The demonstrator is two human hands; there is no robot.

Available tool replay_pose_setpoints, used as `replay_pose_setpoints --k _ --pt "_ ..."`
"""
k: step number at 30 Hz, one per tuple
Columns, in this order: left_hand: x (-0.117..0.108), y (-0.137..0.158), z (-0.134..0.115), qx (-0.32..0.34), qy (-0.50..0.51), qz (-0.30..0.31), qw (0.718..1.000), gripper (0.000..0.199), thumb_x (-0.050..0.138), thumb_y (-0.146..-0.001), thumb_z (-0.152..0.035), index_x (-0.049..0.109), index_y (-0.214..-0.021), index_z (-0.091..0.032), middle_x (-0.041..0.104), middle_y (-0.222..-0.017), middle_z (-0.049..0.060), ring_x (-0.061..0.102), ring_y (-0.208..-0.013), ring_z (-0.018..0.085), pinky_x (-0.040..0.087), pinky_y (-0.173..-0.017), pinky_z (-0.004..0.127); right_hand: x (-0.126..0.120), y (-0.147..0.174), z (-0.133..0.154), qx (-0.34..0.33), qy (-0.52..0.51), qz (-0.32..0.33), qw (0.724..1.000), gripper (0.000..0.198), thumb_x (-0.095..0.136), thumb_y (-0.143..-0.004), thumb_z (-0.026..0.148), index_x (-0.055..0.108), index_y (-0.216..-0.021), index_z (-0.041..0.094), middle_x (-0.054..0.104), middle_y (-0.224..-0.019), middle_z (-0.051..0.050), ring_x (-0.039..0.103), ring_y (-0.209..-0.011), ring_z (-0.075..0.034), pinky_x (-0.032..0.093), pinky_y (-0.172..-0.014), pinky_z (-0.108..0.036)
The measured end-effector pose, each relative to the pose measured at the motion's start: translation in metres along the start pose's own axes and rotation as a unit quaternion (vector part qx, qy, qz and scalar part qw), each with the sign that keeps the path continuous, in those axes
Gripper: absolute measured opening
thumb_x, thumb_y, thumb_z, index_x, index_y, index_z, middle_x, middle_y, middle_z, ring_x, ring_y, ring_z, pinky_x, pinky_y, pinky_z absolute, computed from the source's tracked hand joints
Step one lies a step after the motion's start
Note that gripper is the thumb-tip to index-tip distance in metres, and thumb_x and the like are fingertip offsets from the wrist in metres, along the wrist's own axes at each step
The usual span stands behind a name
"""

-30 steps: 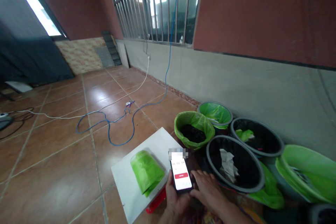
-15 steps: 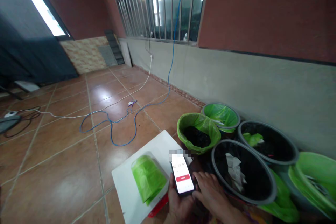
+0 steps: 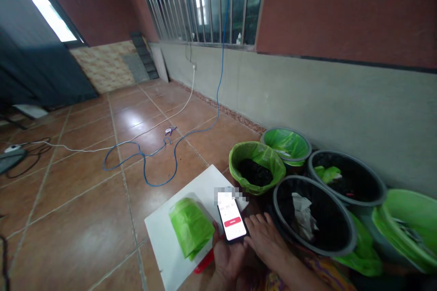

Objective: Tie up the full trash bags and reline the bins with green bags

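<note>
Phone [image 3: 232, 218] is sitting screen-up by the white board [image 3: 205, 186], probably for easy reading. Left to right: folded green plastic [image 3: 191, 227] is lying on the board, left hand [image 3: 227, 259] is cupping the phone firmly from below, right hand [image 3: 266, 240] is hovering alongside, fingers loose, holding nothing visible (can't tell if its thumb's touching), near the black-lined bin [image 3: 332, 211].

Bare indoor space, exact type unclear: tiled floor [image 3: 82, 195], 1 barred window [image 3: 206, 7], bins [image 3: 238, 176] near a wall [image 3: 307, 95].

Left hand [image 3: 229, 254] curled in a grip, thumb [image 3: 215, 233] raised, right hand [image 3: 266, 239] just beside, back uppermost, fingers loosely extended, right forearm [image 3: 298, 270] slanting from lower right
</note>
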State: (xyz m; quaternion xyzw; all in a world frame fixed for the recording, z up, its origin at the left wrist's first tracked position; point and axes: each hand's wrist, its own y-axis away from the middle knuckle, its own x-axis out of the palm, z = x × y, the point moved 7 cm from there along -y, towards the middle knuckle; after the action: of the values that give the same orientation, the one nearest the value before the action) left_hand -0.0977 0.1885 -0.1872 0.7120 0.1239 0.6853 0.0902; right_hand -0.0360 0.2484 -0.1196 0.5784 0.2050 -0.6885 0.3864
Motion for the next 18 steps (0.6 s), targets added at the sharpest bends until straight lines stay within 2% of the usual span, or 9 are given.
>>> replay_pose_setpoints --k 4,7,9,12,14,16,18 --pt "-0.005 0.005 0.002 0.001 -0.007 -0.001 1.000 0.067 0.048 -0.082 -0.063 0.053 -0.132 -0.020 0.061 -0.126 0.015 0.049 -0.124 0.027 0.033 -0.104 0.041 -0.002 -0.002 0.005 -0.006 0.007 0.009 1.000 0.020 0.055 -0.083 0.018 0.063 -0.102 0.018 0.065 -0.098 -0.007 0.055 -0.100 -0.027 0.029 -0.102 -0.050" --pt "-0.011 0.014 0.006 -0.011 0.002 -0.021 1.000 0.058 0.048 -0.084 -0.058 0.057 -0.127 -0.020 0.067 -0.113 0.013 0.059 -0.108 0.024 0.035 -0.102 0.039 0.000 -0.003 0.006 -0.009 0.012 0.001 1.000 0.020 0.057 -0.082 0.018 0.063 -0.101 0.018 0.065 -0.096 -0.007 0.055 -0.098 -0.026 0.030 -0.102 -0.049" --pt "-0.018 0.025 0.009 -0.034 0.020 -0.061 0.997 0.053 0.050 -0.084 -0.056 0.063 -0.119 -0.016 0.069 -0.105 0.014 0.063 -0.101 0.023 0.038 -0.101 0.038 0.002 -0.003 0.008 -0.013 0.018 -0.005 1.000 0.019 0.058 -0.082 0.017 0.064 -0.100 0.018 0.065 -0.096 -0.007 0.055 -0.097 -0.026 0.030 -0.102 -0.048" --pt "-0.028 0.047 0.010 -0.084 0.021 -0.137 0.987 0.055 0.055 -0.080 -0.057 0.066 -0.111 -0.014 0.067 -0.108 0.017 0.062 -0.105 0.027 0.044 -0.094 0.040 0.003 -0.004 0.011 -0.019 0.031 -0.015 0.999 0.019 0.059 -0.082 0.019 0.064 -0.100 0.018 0.065 -0.095 -0.007 0.055 -0.096 -0.025 0.031 -0.102 -0.048" --pt "-0.031 0.061 0.010 -0.113 -0.002 -0.173 0.978 0.053 0.057 -0.079 -0.057 0.065 -0.114 -0.018 0.065 -0.113 0.017 0.059 -0.111 0.032 0.047 -0.088 0.044 0.003 -0.006 0.015 -0.023 0.040 -0.020 0.999 0.019 0.060 -0.083 0.021 0.065 -0.101 0.017 0.065 -0.094 -0.008 0.055 -0.095 -0.025 0.032 -0.102 -0.048" --pt "-0.029 0.074 0.009 -0.125 -0.025 -0.187 0.974 0.046 0.057 -0.082 -0.052 0.062 -0.118 -0.024 0.063 -0.117 0.014 0.057 -0.113 0.031 0.049 -0.086 0.046 0.002 -0.008 0.019 -0.028 0.049 -0.024 0.998 0.020 0.061 -0.082 0.022 0.065 -0.101 0.016 0.066 -0.094 -0.009 0.056 -0.095 -0.026 0.032 -0.101 -0.048" --pt "-0.022 0.083 0.009 -0.127 -0.044 -0.186 0.973 0.039 0.058 -0.086 -0.044 0.058 -0.120 -0.025 0.060 -0.121 0.010 0.057 -0.110 0.027 0.051 -0.085 0.045 0.003 -0.009 0.022 -0.032 0.057 -0.028 0.997 0.020 0.063 -0.081 0.024 0.066 -0.099 0.015 0.066 -0.093 -0.010 0.056 -0.094 -0.027 0.034 -0.100 -0.049"
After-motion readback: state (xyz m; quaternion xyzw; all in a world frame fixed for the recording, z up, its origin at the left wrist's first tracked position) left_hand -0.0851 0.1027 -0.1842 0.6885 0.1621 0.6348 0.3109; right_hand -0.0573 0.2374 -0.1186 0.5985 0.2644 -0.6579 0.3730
